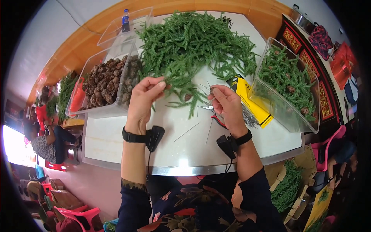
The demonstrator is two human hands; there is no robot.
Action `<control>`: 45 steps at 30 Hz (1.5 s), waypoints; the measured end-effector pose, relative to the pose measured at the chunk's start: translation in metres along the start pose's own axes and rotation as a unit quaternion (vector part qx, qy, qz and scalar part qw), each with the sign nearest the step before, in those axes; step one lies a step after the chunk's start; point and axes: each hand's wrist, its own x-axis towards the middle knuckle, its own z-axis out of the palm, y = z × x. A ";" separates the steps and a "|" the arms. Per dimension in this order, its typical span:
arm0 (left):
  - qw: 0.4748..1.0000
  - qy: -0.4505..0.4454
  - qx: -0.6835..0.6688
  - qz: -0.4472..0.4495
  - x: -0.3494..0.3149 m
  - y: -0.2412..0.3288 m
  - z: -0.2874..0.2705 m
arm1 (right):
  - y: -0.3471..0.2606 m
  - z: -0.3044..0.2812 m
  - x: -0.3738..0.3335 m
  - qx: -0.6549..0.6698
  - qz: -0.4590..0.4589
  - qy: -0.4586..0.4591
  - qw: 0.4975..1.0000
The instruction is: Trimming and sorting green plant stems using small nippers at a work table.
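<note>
My left hand (146, 96) is closed in a pinch at the edge of a green artificial pine sprig (178, 80). Thumb and forefinger of my right hand (228, 103) are pressed together on thin wire, whose ends stick out toward the sprig; a small brown thing at the fingertips is mostly covered. Between my hands a pine cone (188, 97) lies among green needles. Pliers (211, 110) with red and black handles lie partly under my right hand. A loose wire (186, 132) rests on the white table (112, 143) in front.
A big heap of green sprigs (193, 38) covers the table's back. At left stands a clear bin (101, 112) of pine cones; at right, a clear bin (284, 110) of sprigs with cones. A yellow card (253, 102) lies beside a bundle of wires (249, 117).
</note>
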 end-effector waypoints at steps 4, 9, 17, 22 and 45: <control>0.967 -0.062 -0.241 -0.049 -0.010 -0.016 0.002 | 0.002 0.000 -0.002 0.072 -0.004 -0.032 0.997; 0.923 -0.107 -0.366 -0.049 -0.017 -0.029 0.009 | -0.005 0.000 -0.003 0.126 0.004 -0.057 0.990; 0.969 -0.084 -0.233 0.025 -0.029 -0.030 0.019 | -0.011 0.006 -0.007 0.117 0.016 -0.105 0.987; 0.983 -0.135 -0.103 0.063 -0.040 -0.035 0.029 | -0.007 0.012 -0.009 0.171 0.075 -0.083 0.979; 0.998 0.010 0.033 0.048 -0.041 -0.016 0.031 | -0.005 0.015 -0.015 -0.038 -0.018 -0.189 0.981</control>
